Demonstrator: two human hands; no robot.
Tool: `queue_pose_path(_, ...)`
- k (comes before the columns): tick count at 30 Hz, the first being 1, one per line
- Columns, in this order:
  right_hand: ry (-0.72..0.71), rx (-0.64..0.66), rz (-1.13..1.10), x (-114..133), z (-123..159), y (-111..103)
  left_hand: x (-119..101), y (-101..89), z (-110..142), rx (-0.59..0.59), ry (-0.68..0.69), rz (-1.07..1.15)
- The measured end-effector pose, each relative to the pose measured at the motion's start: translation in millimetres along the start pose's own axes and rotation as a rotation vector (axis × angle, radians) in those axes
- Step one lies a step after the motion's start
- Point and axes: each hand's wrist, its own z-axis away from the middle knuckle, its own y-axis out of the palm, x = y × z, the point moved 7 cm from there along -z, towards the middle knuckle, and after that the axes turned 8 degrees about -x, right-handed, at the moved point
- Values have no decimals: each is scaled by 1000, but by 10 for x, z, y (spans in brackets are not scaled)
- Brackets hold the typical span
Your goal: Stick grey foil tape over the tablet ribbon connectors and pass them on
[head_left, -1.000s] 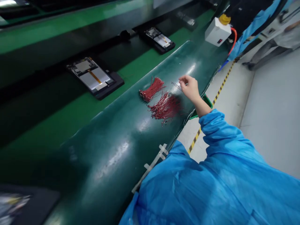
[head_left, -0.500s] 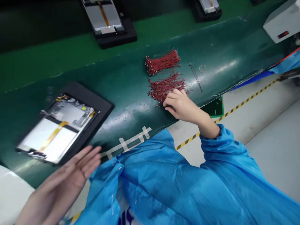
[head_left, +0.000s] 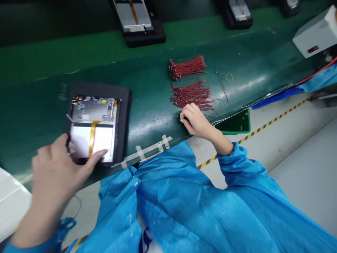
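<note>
- Moved since half a second ago: tablet point(head_left: 85, 131), turned from a slant to nearly square with the bench point(head_left: 150, 102); left hand point(head_left: 54, 172), from beside the tablet to its near-left corner.
- Tablet: back off, lying on a black tray point(head_left: 125, 116) at the near edge of the bench; circuit board point(head_left: 105, 109) on the far side, orange ribbon point(head_left: 92, 138) across the white panel point(head_left: 104, 137), purple wire point(head_left: 69, 118) loose at the left side.
- Left hand: blurred; thumb wide of the fingers, laid over the near part of the panel, fingers along the left edge. Firm grip or light touch: cannot tell.
- Right hand point(head_left: 196, 121): narrow, fingers curled toward the thumb, just beside the near side of the lower bundle point(head_left: 192, 95) of red wires. Wire end between the fingertips or none: cannot tell.
- Upper bundle point(head_left: 188, 67): more tightly gathered, just beyond the lower.
- Farther right: loose dark wires point(head_left: 222, 86), rubber band point(head_left: 229, 81); green bin point(head_left: 237, 132) below the bench edge.
- Likely risks: purple wire snagged by the left fingers during a turn; panel or ribbon marked by thumb pressure; several red wires dragged out together, from overlapping ends in the lower bundle; tray tipped off the bench, from a pull toward the body.
</note>
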Motion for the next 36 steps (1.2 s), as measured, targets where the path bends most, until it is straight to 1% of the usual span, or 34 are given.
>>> queue_pose_path(2,-14,-75,-201,185,-115,6,-310,-52,160,-42,-19,-46)
queue_pose_path(3,-18,-90,-301,300,-185,35,-463,-104,213,-101,-10,-38)
queue_pose_path(4,-24,-84,-397,430,-259,81,-615,-172,251,-184,20,16)
queue_pose_path(6,-57,-7,-579,735,-401,214,-864,-310,308,-354,118,213)
queue_pose_path(7,-82,54,-658,894,-460,288,-953,-348,324,-389,169,337)
queue_pose_path(8,-103,117,-722,1044,-508,358,-1011,-354,327,-374,199,458)
queue_pose_path(9,-118,175,-764,1175,-547,424,-1047,-330,318,-315,203,555)
queue_pose_path(11,-142,262,-785,1380,-601,532,-1075,-250,298,-154,171,678)
queue_pose_path(12,-154,286,-776,1455,-621,572,-1068,-224,296,-97,148,717)
queue_pose_path(13,-165,300,-762,1517,-637,603,-1048,-218,298,-73,126,745)
queue_pose_path(16,-180,299,-716,1634,-670,657,-946,-257,320,-108,87,781)
queue_pose_path(18,-161,282,-701,1673,-679,675,-878,-278,345,-138,82,811)
queue_pose_path(21,-124,201,-711,1718,-680,666,-760,-298,377,-190,49,866)
queue_pose_path(23,-139,116,-702,1770,-669,636,-660,-301,393,-213,-6,888)
queue_pose_path(25,-177,42,-673,1834,-649,609,-569,-298,409,-202,-23,903)
queue_pose_path(27,-197,-4,-646,1875,-626,600,-467,-323,435,-219,29,816)
queue_pose_path(29,-187,-17,-621,1869,-606,615,-358,-329,480,-240,114,645)
queue_pose_path(31,-163,19,-603,1836,-579,664,-266,-255,541,-210,184,501)
queue_pose_path(33,-155,109,-576,1812,-540,748,-207,-148,610,-192,204,440)
queue_pose_path(36,-169,233,-467,1787,-485,860,-215,-40,708,-272,163,379)
